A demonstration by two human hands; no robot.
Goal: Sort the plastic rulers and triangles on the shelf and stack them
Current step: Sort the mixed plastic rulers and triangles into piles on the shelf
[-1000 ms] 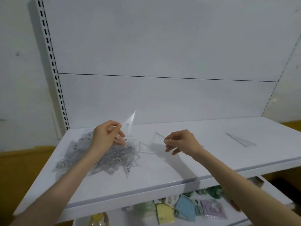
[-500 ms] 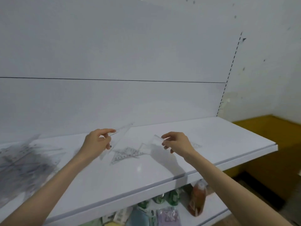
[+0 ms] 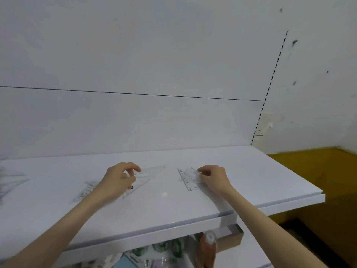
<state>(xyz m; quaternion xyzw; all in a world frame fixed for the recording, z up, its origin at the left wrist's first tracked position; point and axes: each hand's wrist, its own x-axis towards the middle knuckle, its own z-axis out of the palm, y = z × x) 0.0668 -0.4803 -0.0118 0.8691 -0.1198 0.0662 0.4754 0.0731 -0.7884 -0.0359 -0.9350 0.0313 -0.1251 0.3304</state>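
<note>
We've lowered both pieces since a moment ago: our left hand pinches a long clear triangle, our right hand a small ruled triangle, fingers clamped on each, well apart near the right end of the shelf, two stacks beginning, we judge

Left hand, right hand, both curled.

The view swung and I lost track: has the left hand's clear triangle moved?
Yes. The clear triangle in the left hand went right along the white shelf, away from the pile, and down toward it.
</note>
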